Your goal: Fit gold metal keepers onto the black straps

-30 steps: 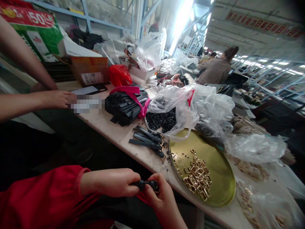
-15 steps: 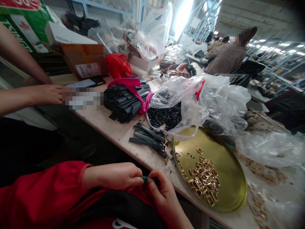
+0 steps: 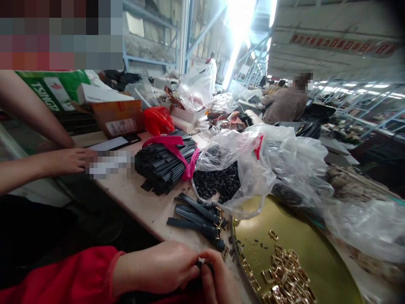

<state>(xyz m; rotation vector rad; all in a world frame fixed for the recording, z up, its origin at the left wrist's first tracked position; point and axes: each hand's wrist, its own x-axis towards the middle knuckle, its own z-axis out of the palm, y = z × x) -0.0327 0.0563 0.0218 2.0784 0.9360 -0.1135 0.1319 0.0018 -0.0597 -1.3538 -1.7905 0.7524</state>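
Note:
Close to my body, at the table's near edge, my left hand [image 3: 161, 266] and my right hand [image 3: 220, 278] meet with fingertips pinched together. Between them shows a bit of a black strap [image 3: 201, 265]; most of it is hidden by the fingers. Just beyond, several black straps with gold buckles [image 3: 196, 219] lie fanned on the table. To the right is a round gold tray [image 3: 319, 240] with a heap of loose gold buckles [image 3: 286, 274]. An open plastic bag holds many small black loops [image 3: 218, 181].
A thick bundle of black strips [image 3: 164, 164] tied with pink cloth lies behind the straps. Clear plastic bags [image 3: 294, 156], a red bag [image 3: 158, 119] and a cardboard box [image 3: 120, 116] crowd the table. Another person's hand [image 3: 68, 161] rests at the left; someone else [image 3: 286, 103] is farther back.
The view has tilted up, so the table and tray sit lower in the picture. My hands have come closer together, covering more of the black strap.

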